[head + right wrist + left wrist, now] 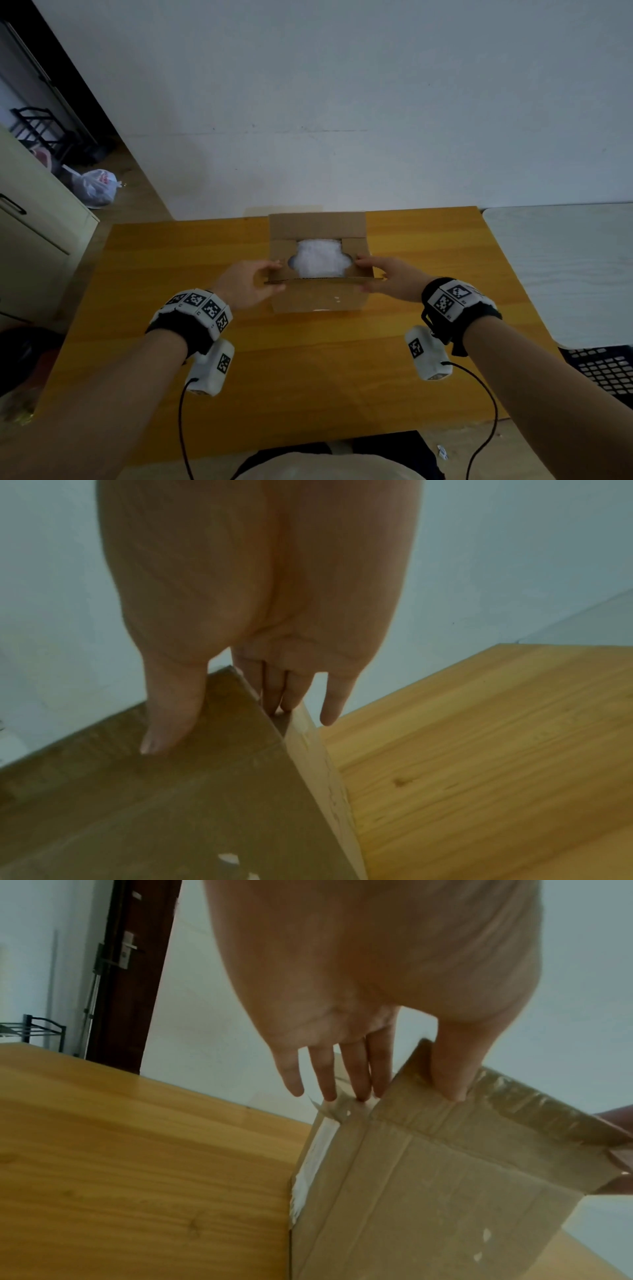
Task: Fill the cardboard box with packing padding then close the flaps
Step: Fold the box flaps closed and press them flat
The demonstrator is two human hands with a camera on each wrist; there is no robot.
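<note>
Both hands, left (pixel 251 284) and right (pixel 388 279), pinch the near flap (pixel 322 280) of the brown cardboard box (pixel 318 298), white padding (pixel 320 260) showing; bare yellow wooden tabletop (pixel 308 370) around.

Padding-filled cardboard box (pixel 318 301), flaps half-closed

The near flap (pixel 323 280) and side flaps hide most of the white padding (pixel 320 257) inside the cardboard box (pixel 318 298), whose base both wrist views cut off.
</note>
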